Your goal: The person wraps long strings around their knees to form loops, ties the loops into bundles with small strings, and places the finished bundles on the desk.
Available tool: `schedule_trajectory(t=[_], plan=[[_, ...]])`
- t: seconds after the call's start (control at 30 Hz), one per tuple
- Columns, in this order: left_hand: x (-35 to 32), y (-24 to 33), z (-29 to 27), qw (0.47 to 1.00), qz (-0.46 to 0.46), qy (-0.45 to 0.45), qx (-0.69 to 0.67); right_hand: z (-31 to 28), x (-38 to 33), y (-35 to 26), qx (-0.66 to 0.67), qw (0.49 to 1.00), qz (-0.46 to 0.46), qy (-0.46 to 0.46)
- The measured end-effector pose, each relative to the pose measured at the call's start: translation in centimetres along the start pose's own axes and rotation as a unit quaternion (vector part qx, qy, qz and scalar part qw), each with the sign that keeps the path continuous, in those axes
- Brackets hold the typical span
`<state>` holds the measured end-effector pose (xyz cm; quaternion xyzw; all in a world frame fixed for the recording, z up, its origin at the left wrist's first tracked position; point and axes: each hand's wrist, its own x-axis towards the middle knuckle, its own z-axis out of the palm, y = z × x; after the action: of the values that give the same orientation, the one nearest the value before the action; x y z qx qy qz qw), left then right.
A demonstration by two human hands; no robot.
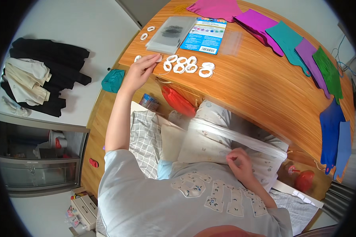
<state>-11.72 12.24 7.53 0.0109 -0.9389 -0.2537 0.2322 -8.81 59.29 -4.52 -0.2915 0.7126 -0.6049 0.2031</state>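
My left hand is stretched out over the near left part of the wooden table. Its fingers are pinched together on a white coil of string, mostly covered by the fingertips. Just right of it lie several more white string coils, grouped in pairs, and a separate pair of coils sits further right. My right hand rests above my lap with curled fingers; whatever may be in them is hidden. Beneath it a clear plastic bag with a bunched white edge spreads across my lap.
Behind the coils lie a stack of clear sleeves and a blue printed card. Colored pieces, such as a magenta one, a green one and a blue one, line the table's far and right edges. A red bag hangs below the table edge.
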Motion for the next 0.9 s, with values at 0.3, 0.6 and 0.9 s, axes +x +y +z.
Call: schedule_trajectory(t=[0.3, 0.6, 0.9], plan=[[-0.4, -3.2, -3.5, 0.993, -0.095, 0.062, 0.020, -0.1, 0.1, 0.0, -0.006, 1.000, -0.003, -0.018], [-2.1, -1.1, -2.1, 0.994, -0.079, 0.076, -0.014, -0.3, 0.0, 0.6, 0.003, 1.000, 0.007, -0.020], [-0.8, 1.5, 0.6, 0.992, 0.029, 0.065, 0.101, -0.3, -0.3, 0.9, -0.003, 1.000, 0.009, -0.025]])
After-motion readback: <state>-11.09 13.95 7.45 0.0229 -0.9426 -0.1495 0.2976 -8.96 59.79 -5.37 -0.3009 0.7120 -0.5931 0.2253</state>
